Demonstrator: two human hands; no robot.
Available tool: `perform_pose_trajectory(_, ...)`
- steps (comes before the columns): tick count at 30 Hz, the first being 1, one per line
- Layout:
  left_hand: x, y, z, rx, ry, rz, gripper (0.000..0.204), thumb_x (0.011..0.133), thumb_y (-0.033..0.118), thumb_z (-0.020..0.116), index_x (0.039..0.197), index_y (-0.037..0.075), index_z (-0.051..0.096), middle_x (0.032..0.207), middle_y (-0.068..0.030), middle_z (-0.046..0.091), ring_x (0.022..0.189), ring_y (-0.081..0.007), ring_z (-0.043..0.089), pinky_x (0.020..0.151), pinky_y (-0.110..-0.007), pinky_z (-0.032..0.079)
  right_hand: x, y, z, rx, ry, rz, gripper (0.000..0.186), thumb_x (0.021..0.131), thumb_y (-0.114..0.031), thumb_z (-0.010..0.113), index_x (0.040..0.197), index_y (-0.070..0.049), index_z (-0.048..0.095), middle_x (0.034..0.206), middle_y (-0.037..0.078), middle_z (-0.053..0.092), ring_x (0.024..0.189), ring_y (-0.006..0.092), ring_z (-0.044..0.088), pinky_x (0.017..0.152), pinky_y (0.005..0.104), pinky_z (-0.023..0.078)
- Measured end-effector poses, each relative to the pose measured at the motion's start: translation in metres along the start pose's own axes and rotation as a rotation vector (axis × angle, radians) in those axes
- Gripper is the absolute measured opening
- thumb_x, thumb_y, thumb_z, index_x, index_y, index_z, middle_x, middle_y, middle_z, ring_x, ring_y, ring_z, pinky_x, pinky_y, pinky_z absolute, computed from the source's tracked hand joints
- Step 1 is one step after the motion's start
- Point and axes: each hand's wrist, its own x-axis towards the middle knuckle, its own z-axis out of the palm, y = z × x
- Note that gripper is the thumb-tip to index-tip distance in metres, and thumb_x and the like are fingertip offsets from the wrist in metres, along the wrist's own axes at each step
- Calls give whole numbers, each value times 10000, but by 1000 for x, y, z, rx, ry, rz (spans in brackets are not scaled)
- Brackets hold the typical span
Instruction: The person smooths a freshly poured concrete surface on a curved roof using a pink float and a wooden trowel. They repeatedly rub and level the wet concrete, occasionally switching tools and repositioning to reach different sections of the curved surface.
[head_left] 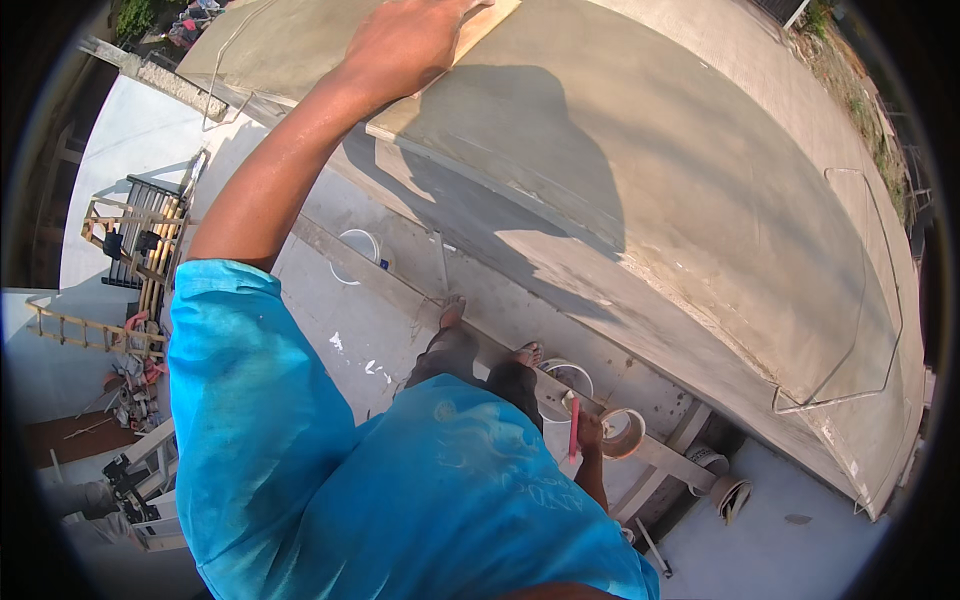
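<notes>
My left hand (405,50) is stretched out over a smooth grey-brown cement slab (690,190), its fingers closed on a flat wooden float (486,26) that lies against the surface. The far part of the float is cut off by the top edge of the picture. Down by my right side, my right hand (591,432) grips a narrow red-edged tool (573,430) whose exact kind is unclear. Right beside that hand is a round bucket (625,434) with a brownish rim. A white bucket (568,375) stands close by, near my foot.
My feet are on a narrow plank (670,462) running alongside the slab. Another white bucket (357,257) sits left of the plank. Bent metal rod (850,396) lies over the slab's right end. Bamboo frames (150,240) and scrap are at the left. A dark container (731,498) stands at the plank's right end.
</notes>
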Motion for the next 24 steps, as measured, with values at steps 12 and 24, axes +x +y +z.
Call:
perform_pose_trajectory(12,-35,-12,-16,148,-37,-84,365,949,96,474,1292,32,583,1176,-260,640,1087,-374,633,918,-476,506,-10,-17,-34,2,-107,142,286,975,-325,474,1054,-130,669,905,198,633,848,422,631,749,536,489)
perform_pose_trajectory(24,-32,-27,7,239,15,66,195,860,107,556,785,-32,670,815,-270,667,785,-420,663,720,-515,519,2,-1,-47,-156,-52,3,274,952,-247,504,1069,-89,694,891,196,659,864,396,652,759,509,511)
